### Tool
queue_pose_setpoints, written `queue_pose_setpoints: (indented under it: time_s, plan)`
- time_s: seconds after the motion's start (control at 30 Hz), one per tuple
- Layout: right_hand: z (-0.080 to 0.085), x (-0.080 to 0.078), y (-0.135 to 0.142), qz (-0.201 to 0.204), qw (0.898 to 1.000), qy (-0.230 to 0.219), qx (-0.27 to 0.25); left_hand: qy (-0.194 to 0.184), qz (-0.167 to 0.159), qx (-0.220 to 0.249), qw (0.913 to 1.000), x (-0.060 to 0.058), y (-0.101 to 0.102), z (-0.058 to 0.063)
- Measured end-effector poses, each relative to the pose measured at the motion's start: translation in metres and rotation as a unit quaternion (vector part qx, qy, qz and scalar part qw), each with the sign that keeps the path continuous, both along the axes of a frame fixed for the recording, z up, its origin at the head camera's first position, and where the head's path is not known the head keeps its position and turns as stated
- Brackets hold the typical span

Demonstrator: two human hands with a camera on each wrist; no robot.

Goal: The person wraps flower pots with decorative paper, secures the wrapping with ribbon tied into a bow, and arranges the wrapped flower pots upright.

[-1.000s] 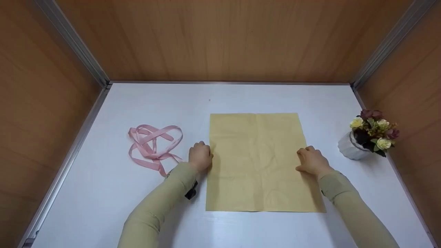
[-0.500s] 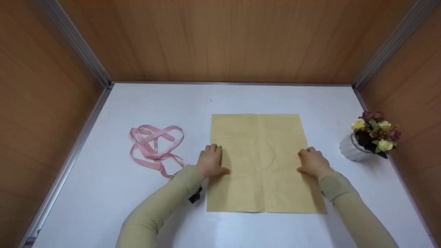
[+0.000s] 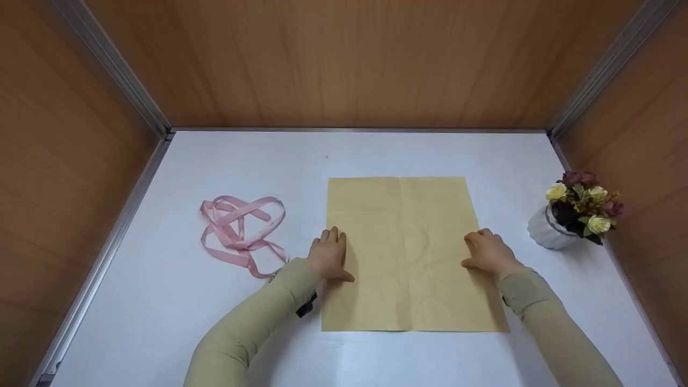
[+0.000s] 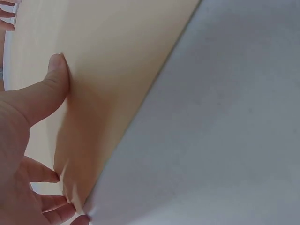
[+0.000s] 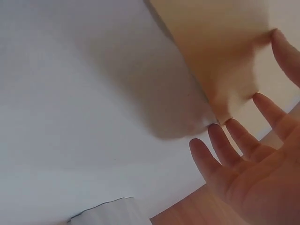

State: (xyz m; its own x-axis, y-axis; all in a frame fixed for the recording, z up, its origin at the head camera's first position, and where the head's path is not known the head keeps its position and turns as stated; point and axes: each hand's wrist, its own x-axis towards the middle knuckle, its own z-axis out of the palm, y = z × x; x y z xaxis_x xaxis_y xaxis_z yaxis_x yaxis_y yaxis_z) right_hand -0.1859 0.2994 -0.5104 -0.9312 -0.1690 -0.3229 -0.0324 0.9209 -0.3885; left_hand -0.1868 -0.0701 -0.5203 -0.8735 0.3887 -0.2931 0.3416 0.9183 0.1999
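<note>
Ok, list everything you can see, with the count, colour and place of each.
Table: 1, white, spanning the middle and foreground
Paper: 1 visible piece, tan, flat on the table, right of centre
Ribbon: 1 loose tangle, pink, left of the paper
Pot: 1, white, right side of the table
Flowers: several, yellow and dark purple with green leaves, in the pot
Walls: 3, brown wood, back and both sides
Metal strips: several, grey, along corners and table edges
Black object: 1, black, by the left cuff; unclear what
Sleeves: 2, khaki, both arms
Left hand: 1, bare, at the paper's left edge
Right hand: 1, bare, at the paper's right edge
</note>
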Motion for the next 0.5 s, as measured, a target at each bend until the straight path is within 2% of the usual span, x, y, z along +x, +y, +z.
queue_pose_setpoints:
  time_s: [0.07,0.17,0.23,0.27,0.3,0.33,0.37,0.43,0.5]
  plan:
    - [0.003,-0.002,0.002,-0.01,0.999,-0.008,-0.033,0.006,0.002,0.005,1.0,0.0,-0.001,-0.001]
    - [0.008,-0.004,0.007,-0.063,0.992,-0.023,-0.11,0.01,0.006,0.013,0.9999,0.001,-0.002,-0.002]
    - [0.01,-0.005,0.011,-0.121,0.977,-0.031,-0.174,0.012,0.006,0.014,0.9998,0.001,-0.003,-0.003]
    - [0.011,-0.005,0.013,-0.158,0.963,-0.035,-0.213,0.012,0.006,0.015,0.9998,0.001,-0.004,-0.004]
    - [0.011,-0.005,0.015,-0.2,0.945,-0.038,-0.256,0.012,0.005,0.014,0.9998,0.001,-0.004,-0.004]
    - [0.011,-0.005,0.017,-0.245,0.922,-0.04,-0.298,0.012,0.005,0.014,0.9998,0.001,-0.004,-0.005]
    - [0.01,-0.005,0.019,-0.295,0.891,-0.042,-0.342,0.012,0.004,0.015,0.9998,0.001,-0.004,-0.005]
    - [0.01,-0.004,0.022,-0.397,0.814,-0.037,-0.423,0.012,0.005,0.018,0.9998,0.002,-0.004,-0.004]
    - [0.009,-0.003,0.026,-0.483,0.733,-0.018,-0.478,0.012,0.005,0.023,0.9997,0.002,-0.004,-0.003]
